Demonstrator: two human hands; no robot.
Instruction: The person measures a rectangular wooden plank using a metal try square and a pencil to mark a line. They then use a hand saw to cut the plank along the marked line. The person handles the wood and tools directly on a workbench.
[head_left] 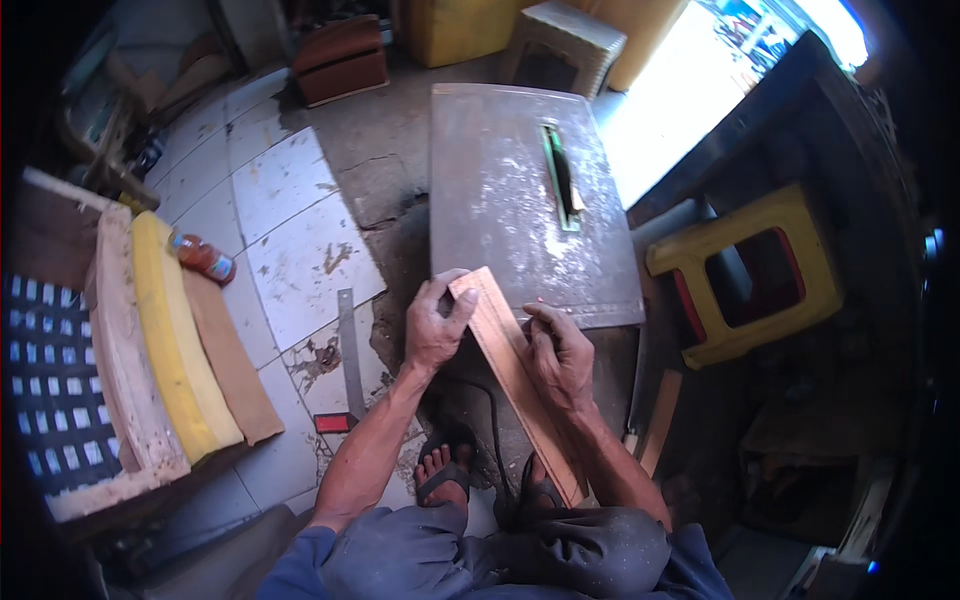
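Note:
A long, light wooden board (528, 400) slants from the metal tabletop's near edge down toward my knees. My left hand (438, 325) grips its upper end, thumb lying on the face. My right hand (558, 358) is on the board's right edge with curled fingers. The grey metal tabletop (485, 180) in front of me has a green-edged slot (560, 178) with something dark standing in it; I cannot make out exactly what. A metal square with a red handle (335, 423) lies on the tiles left of my feet.
At left are a wooden frame (120, 340) with yellow foam (175, 340) and a bottle (205, 258). A yellow plastic stool (820, 280) stands right, near another wood strip (660, 420). A cord runs by my sandalled feet. A box (340, 75) and beige stool (565, 40) stand behind.

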